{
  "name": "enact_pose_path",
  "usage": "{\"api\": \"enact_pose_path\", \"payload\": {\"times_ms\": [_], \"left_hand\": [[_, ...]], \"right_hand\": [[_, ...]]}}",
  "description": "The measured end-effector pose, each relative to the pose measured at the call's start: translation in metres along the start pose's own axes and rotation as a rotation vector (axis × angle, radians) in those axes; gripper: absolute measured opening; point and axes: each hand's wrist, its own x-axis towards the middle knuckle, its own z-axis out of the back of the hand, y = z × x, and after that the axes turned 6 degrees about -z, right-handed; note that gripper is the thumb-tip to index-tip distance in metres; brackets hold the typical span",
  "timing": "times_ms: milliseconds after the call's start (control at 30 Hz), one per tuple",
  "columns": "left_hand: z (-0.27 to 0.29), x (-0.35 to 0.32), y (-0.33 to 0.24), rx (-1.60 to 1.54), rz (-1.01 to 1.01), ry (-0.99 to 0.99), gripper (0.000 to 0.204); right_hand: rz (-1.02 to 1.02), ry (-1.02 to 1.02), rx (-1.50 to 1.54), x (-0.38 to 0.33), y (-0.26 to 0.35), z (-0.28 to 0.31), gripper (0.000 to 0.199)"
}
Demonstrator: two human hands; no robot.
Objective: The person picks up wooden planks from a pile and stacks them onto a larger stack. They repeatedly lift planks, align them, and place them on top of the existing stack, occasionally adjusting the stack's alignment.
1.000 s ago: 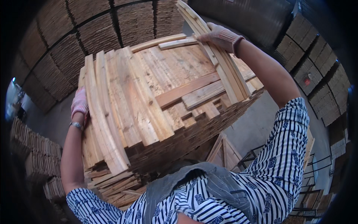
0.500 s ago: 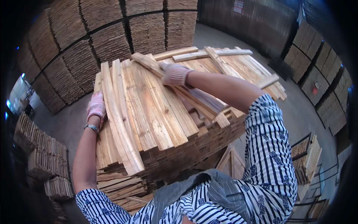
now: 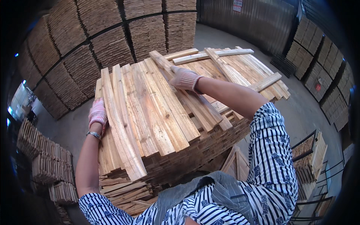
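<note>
Timber stacks [image 3: 146, 35] and a corrugated wall [image 3: 247, 28] border grey floor [image 3: 300, 116].

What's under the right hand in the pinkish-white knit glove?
At least one long, pale-brown wooden board, its far end showing; the stretch beneath the right hand is covered.

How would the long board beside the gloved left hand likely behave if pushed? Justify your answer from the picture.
The long board would probably stay stiff, since it looks like solid wood with some thickness. Its flat faces suggest sliding rather than rolling. Because its near end juts past the neighbouring boards, it might tip if pushed much farther out.
</note>
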Motion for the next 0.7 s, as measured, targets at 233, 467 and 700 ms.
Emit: {"api": "enact_pose_path", "payload": {"times_ms": [233, 467, 700], "left_hand": [[-0.002, -0.001, -0.009, 0.053, 0.036, 0.03, 0.047], [-0.011, 0.003, 0.018, 0.057, 0.01, 0.003, 0.047], [-0.039, 0.019, 0.049, -0.416, 0.036, -0.089, 0.042]], "right_hand": [[-0.047, 0.009, -0.099, -0.006, 0.026, -0.018, 0.055], [0.11, -0.077, -0.053, -0.01, -0.041, 0.045, 0.056], [-0.287, -0.072, -0.191, -0.055, -0.146, 0.071, 0.074]]}}
